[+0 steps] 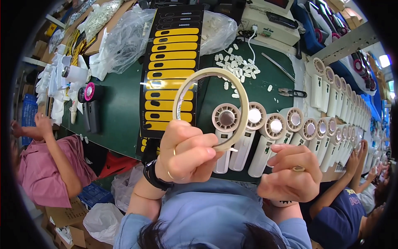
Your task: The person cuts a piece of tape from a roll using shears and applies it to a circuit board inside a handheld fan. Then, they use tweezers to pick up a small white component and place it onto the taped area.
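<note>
My left hand (188,155) is closed round the lower edge of a roll of cream masking tape (244,110), held upright above the table. A small white tab (233,149) sticks out at the roll's lower edge. To the right, my right hand (292,172) is raised with its fingers loosely curled and a gap between thumb and fingertips; nothing shows in it. White handheld fans (273,124) with round grilles and silver centres lie in a row just behind my hands. The nearest fan (226,117) shows partly through the tape ring.
Black sheet with yellow stickers (172,64) lies on the green table (116,116). Behind are small white oval pieces (238,64), a screwdriver-like rod (277,66) and thread snips (292,92). More fans (331,83) line the right. A dark fan (90,103) lies left. Co-workers sit at both sides.
</note>
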Demonstrator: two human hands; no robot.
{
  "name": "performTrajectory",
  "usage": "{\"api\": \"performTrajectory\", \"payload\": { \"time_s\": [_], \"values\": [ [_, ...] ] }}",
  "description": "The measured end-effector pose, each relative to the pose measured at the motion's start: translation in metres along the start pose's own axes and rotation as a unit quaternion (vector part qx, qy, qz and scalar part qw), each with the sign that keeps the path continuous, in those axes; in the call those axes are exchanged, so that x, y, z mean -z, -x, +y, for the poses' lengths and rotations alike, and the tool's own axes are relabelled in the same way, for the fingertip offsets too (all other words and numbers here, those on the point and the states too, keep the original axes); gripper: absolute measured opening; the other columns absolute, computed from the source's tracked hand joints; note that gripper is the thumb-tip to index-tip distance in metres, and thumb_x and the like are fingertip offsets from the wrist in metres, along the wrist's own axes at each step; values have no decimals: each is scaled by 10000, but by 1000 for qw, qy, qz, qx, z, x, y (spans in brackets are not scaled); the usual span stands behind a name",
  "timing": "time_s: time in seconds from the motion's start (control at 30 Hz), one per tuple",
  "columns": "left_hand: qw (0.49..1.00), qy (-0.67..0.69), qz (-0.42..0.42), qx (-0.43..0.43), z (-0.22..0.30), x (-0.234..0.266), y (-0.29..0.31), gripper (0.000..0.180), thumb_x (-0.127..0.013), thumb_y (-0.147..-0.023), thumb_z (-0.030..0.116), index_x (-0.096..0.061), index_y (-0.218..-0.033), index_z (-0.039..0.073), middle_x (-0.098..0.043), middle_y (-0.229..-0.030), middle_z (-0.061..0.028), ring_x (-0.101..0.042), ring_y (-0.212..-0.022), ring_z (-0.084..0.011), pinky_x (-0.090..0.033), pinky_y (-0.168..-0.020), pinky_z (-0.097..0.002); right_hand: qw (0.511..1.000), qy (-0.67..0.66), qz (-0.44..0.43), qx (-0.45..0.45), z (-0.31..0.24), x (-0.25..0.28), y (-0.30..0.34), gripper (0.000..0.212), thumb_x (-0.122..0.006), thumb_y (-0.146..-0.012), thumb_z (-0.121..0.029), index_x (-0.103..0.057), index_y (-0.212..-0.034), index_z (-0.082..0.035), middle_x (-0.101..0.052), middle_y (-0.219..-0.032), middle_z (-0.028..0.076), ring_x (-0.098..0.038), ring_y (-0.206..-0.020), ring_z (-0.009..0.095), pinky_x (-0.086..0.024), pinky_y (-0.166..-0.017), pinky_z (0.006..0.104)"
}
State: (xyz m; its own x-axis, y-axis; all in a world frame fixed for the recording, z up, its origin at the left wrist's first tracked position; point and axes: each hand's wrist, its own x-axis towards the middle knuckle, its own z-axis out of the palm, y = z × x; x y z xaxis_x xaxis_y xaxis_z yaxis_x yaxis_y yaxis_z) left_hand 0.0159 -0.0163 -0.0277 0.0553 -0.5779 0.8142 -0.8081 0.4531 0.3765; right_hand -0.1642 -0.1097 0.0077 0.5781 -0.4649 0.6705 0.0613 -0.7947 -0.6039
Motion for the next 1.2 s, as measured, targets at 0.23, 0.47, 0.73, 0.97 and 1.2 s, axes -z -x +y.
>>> {"api": "performTrajectory", "payload": {
  "time_s": [0.23, 0.47, 0.73, 0.97, 1.2],
  "values": [
    [996, -22, 4, -83, -1, 0, 4, 369, -675, -702, 68, -438, -984, 88, -615, -811, -35, -490, -619, -138, -341, -548, -279, 999, 4, -16, -43, -1, -11, -9, 215, -774, -634, -118, -600, -748, -61, -531, -745, 67, -537, -612, 163, -542, -655, 329],
    [995, -29, -7, -96, 5, -3, 2, 353, -661, -718, 99, -440, -992, 83, -612, -806, -34, -486, -610, -130, -331, -555, -264, 999, 43, -25, 21, 0, -13, -6, 240, -780, -602, -64, -624, -783, -47, -531, -765, 76, -533, -618, 164, -517, -676, 324],
    [997, -23, -65, -20, 18, 6, 1, 406, -720, -730, 76, -391, -961, 132, -602, -831, 0, -484, -653, -160, -360, -586, -304, 999, 33, -37, -5, -1, -11, -2, 207, -772, -587, -28, -625, -733, -35, -556, -782, 110, -556, -640, 165, -489, -605, 286],
    [995, -32, -13, -89, 9, -1, 2, 291, -634, -728, 111, -461, -961, 84, -597, -812, -18, -484, -604, -118, -324, -556, -254, 999, 24, -30, -30, -3, -15, -5, 215, -747, -573, -7, -626, -745, -53, -568, -766, 93, -564, -609, 182, -467, -525, 265],
    [995, -28, -23, -97, 7, -4, 2, 259, -626, -711, 121, -487, -927, 89, -588, -809, -7, -482, -604, -114, -320, -553, -249, 998, 20, -52, -37, -3, -13, -7, 215, -733, -565, -6, -610, -732, -63, -568, -744, 80, -563, -587, 190, -461, -497, 265]
  ]
}}
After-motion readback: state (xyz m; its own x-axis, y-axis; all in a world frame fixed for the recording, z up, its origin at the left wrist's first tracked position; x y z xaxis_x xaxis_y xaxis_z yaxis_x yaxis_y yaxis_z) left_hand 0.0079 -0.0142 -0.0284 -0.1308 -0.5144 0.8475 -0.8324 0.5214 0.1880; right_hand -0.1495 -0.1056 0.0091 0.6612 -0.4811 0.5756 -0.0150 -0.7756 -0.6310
